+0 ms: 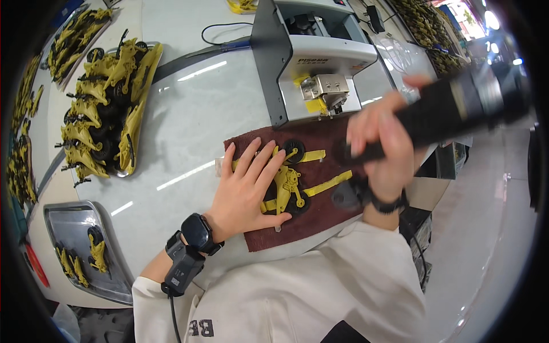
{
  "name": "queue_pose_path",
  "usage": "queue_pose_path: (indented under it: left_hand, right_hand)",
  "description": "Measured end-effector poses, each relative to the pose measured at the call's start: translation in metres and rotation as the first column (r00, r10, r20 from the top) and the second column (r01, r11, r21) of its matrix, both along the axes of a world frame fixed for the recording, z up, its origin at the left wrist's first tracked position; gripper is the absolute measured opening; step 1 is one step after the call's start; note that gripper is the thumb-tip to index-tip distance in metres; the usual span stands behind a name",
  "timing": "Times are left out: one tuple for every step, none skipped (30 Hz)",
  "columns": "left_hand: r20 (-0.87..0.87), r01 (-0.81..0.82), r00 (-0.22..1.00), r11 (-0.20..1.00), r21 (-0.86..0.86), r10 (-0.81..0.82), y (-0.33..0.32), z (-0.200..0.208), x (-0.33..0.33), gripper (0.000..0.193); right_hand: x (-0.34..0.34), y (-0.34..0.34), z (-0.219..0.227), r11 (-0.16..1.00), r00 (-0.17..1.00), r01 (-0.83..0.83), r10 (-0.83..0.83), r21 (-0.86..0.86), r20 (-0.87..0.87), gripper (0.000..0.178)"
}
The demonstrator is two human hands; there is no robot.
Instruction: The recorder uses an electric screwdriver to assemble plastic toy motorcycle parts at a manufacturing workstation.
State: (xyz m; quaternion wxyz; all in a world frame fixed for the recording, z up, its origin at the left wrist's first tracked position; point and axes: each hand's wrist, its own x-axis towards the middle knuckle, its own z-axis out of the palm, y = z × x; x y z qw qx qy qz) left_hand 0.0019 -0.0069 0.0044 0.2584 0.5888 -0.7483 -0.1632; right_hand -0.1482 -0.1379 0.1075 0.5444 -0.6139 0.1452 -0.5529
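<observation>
My left hand (247, 186) lies with fingers spread over a yellow toy motorcycle (286, 186), pressing on its left side. The toy lies on a dark red cloth (257, 239), and black wheels (294, 151) show at its far and near ends. Yellow strips (329, 183) run across the cloth to the right of the toy, under and beside it. My right hand (380, 140) is closed round a thick black electric screwdriver (446, 108), raised above the cloth's right side and blurred by motion. Its tip is too smeared to make out.
A grey screw feeder (320, 63) stands just beyond the cloth. At the left, a tray (150, 74) is heaped with yellow toy motorcycles. A metal tray (108, 228) nearer me holds several yellow parts. The table's edge lies at the right.
</observation>
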Motion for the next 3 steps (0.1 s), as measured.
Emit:
queue_pose_path:
  left_hand:
    - [-0.008, -0.006, 1.000, 1.000, 0.005, 0.006, 0.000, -0.001, -0.001, 0.098]
    - [0.004, -0.004, 1.000, 1.000, 0.004, 0.004, -0.001, -0.001, -0.001, 0.098]
    - [0.019, 0.006, 1.000, 1.000, 0.003, -0.006, -0.002, -0.001, 0.000, 0.098]
  right_hand:
    - [-0.007, 0.011, -0.007, 1.000, 0.999, -0.016, 0.016, 0.006, 0.027, 0.052]
    - [-0.013, 0.017, -0.014, 0.995, 0.995, -0.087, 0.090, -0.043, 0.051, 0.054]
    - [-0.018, 0.023, -0.020, 0.984, 0.985, -0.150, 0.157, -0.091, 0.075, 0.056]
